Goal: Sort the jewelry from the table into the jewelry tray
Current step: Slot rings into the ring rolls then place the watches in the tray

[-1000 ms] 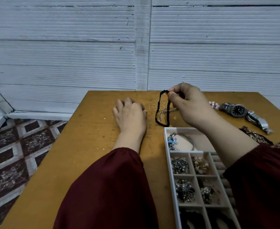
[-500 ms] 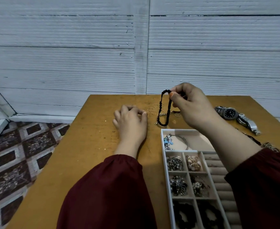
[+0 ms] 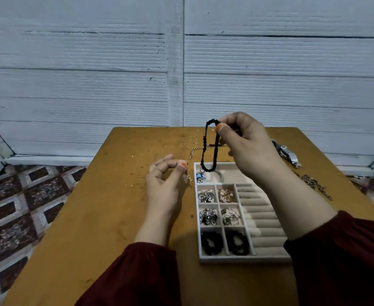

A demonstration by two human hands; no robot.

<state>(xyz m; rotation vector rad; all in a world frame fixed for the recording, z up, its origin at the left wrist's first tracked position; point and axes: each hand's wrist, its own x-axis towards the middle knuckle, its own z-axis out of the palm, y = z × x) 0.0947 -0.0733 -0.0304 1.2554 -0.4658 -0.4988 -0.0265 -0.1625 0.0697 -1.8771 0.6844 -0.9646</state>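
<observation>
Head view: right hand (image 3: 248, 149), centre-right of frame, is raised above the brown wooden surface (image 3: 89, 217). Its thumb and forefinger are pinched on the top of a black beaded cord bracelet (image 3: 204, 141). The bracelet hangs as a long narrow loop, off the surface. Its bottom end overlaps the tray's far rim in frame; contact cannot be told.

Lower, at centre of frame, left hand (image 3: 165, 182) sits just left of the tray, fingers curled. Thumb and forefinger pinch a small pale metal trinket (image 3: 187, 177), too small to identify.

Right of centre on the surface lies a white rectangular compartment tray (image 3: 243, 259), partly under the right forearm.
- Far wide compartment: blue-bead charm piece (image 3: 201, 176) and thin silver bangle (image 3: 220, 174).
- Four small square compartments: tangled silver and pale pieces (image 3: 207, 196).
- Two nearest compartments: coiled black bead bracelets (image 3: 212, 242), one each.
- Right column: beige ring rolls (image 3: 261, 217).

Loose on the surface beyond the tray, upper centre, are thin gold rings (image 3: 189, 142) and a gold chain (image 3: 193, 152). A silver wristwatch (image 3: 288, 154) is at the right edge, with a metal link chain (image 3: 316, 187) below it in frame.

Dark red sleeves (image 3: 137, 277) cover both arms. White ribbed wall (image 3: 93, 62) fills the top, patterned floor tiles (image 3: 16, 206) the lower left.
</observation>
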